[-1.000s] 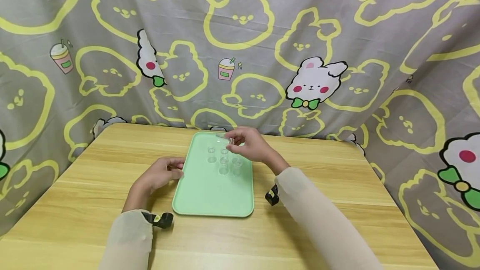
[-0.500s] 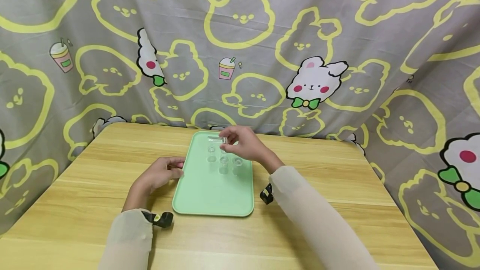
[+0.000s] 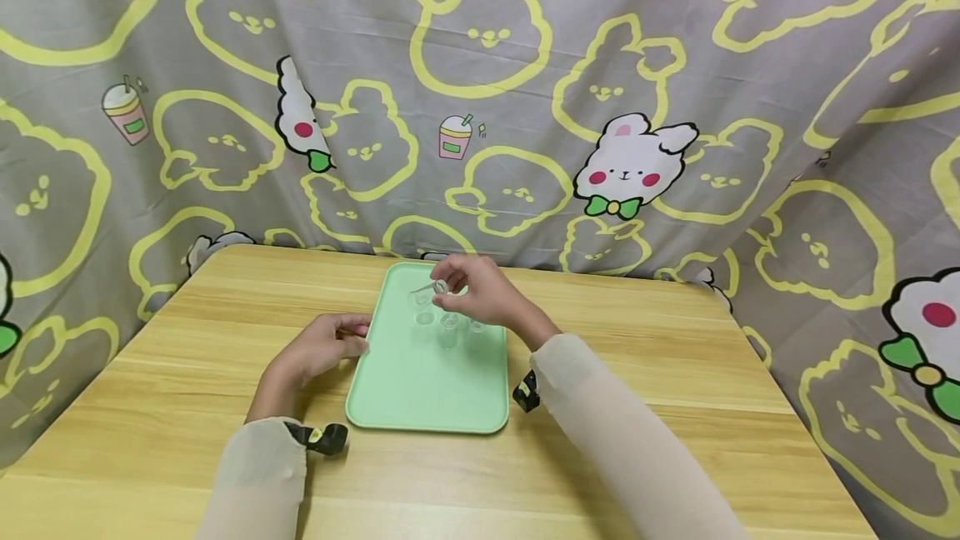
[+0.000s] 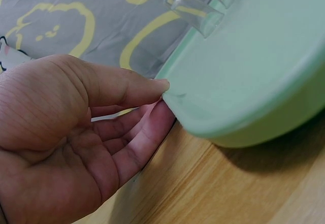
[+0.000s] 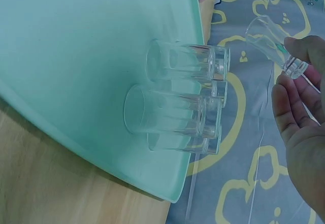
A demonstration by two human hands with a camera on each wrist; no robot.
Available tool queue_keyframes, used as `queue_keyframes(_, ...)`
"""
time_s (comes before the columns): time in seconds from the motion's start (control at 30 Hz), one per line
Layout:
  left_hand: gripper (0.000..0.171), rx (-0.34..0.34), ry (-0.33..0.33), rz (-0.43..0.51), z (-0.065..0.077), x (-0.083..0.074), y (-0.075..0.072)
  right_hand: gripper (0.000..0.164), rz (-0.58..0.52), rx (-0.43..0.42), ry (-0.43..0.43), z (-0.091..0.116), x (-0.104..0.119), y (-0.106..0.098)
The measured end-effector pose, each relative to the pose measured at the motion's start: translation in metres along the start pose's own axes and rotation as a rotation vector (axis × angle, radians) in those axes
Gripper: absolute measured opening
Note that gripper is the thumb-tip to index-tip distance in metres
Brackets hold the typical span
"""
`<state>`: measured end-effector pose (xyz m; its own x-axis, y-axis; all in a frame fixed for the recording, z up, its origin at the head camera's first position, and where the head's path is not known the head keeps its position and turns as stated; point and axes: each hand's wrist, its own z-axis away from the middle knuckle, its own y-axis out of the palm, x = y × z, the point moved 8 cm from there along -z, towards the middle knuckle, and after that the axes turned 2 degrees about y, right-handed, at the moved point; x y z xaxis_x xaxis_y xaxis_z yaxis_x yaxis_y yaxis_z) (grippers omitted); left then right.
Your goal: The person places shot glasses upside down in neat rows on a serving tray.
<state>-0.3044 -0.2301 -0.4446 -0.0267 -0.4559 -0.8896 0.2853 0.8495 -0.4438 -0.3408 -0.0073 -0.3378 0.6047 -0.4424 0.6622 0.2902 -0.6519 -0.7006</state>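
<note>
My right hand (image 3: 476, 290) is over the far part of a light green tray (image 3: 427, 398), pinching a clear shot glass (image 5: 268, 40) by its thick base between thumb and fingers. That glass is tilted, its wide mouth pointing left and down in the head view. Several matching shot glasses (image 5: 172, 109) stand upside down on the tray, thick bases up; my right hand partly hides them in the head view. At the tray's left side, my left hand (image 3: 322, 344) pinches the rim, thumb (image 4: 152, 87) on top and fingers against the outside.
The tray lies on a wooden table (image 3: 637, 407). Behind the table's far edge hangs a grey curtain (image 3: 510, 182) with yellow cartoon outlines. Black wrist cameras (image 3: 326, 438) sit at both sleeves.
My right hand has shifted a little left with the shot glass, and the glass has turned from lying level to mouth slanting down. The left hand stays at the rim.
</note>
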Motion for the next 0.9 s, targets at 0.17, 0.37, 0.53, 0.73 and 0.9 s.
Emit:
queue_keyframes(0.17,0.051,-0.002,0.004,0.0,0.0,0.0,0.0,0.026,0.015,0.008,0.006,-0.001,0.001,0.003)
queue_keyframes(0.37,0.051,-0.003,0.005,-0.007,0.001,0.0,0.0,0.024,0.045,0.022,0.024,-0.002,0.001,0.009)
queue_keyframes(0.53,0.051,-0.003,0.005,-0.006,0.001,0.0,0.0,0.028,0.047,0.042,0.027,-0.002,0.001,0.014)
queue_keyframes(0.73,0.051,-0.002,0.005,-0.009,0.001,0.0,0.001,0.028,0.081,0.069,0.007,-0.003,0.002,0.021)
queue_keyframes(0.9,0.051,0.001,0.002,-0.008,0.001,-0.001,0.001,0.027,0.126,0.079,-0.03,-0.004,0.006,0.027)
